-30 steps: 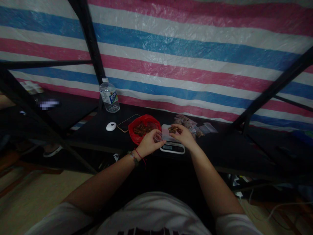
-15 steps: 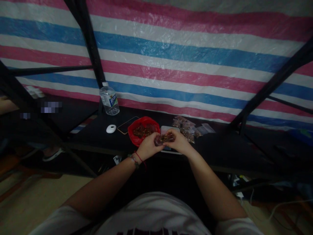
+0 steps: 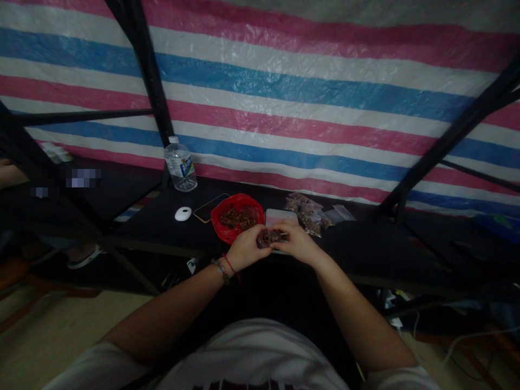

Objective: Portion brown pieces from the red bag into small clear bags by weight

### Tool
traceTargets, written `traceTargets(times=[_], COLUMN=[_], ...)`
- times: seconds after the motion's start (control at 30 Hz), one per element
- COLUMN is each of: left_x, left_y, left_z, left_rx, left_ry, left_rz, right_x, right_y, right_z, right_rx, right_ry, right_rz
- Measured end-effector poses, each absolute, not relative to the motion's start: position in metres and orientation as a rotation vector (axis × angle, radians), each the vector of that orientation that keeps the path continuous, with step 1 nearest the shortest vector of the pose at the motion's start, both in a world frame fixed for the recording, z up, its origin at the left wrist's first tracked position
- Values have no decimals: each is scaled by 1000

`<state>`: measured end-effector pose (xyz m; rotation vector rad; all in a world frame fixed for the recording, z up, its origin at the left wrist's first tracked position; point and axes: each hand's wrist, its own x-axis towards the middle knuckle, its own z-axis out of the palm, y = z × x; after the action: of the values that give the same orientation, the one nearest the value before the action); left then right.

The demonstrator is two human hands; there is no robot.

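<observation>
My left hand (image 3: 245, 249) and my right hand (image 3: 296, 242) meet above the near edge of a black table (image 3: 170, 230). Both pinch a small clear bag (image 3: 270, 236) filled with brown pieces, held between them. Just behind the bag lies a white scale (image 3: 280, 216), partly hidden by my fingers. A red bag (image 3: 238, 216) holding loose brown pieces sits open to the left of the scale. Several filled clear bags (image 3: 306, 214) lie in a heap to the right of the scale.
A water bottle (image 3: 180, 164) stands at the back left by a black post (image 3: 146, 70). A white oval object (image 3: 183, 213) and a phone (image 3: 210, 207) lie left of the red bag. A striped tarp (image 3: 309, 97) hangs behind. Cables (image 3: 422, 330) trail on the floor at right.
Both hands came together and drew back toward me, lifting the small bag off the scale. The scale's display, seen one second ago, is now covered by my hands.
</observation>
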<state>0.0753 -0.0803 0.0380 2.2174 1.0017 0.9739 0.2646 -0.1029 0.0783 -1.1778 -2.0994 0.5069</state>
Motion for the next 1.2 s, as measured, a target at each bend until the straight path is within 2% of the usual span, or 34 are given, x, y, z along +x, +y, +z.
traceTargets(times=[0.3,0.6,0.93,1.2], left_x=[81,86,82,82], left_y=[-88,-91,-84,-86], left_z=[36,30,30,35], left_rx=[2113,1922,1788,1751], left_ry=[935,843,819,795], left_rz=[1023,1154,1233,1200], right_x=[265,261,269,299], right_y=[-110,-119,-112,-47], right_z=[80,89,82,35], right_rx=[-1195,-1027,-1087,-1576], right_ry=[-1959,-2063,-2102,-1717], right_rz=[712,551,429,186])
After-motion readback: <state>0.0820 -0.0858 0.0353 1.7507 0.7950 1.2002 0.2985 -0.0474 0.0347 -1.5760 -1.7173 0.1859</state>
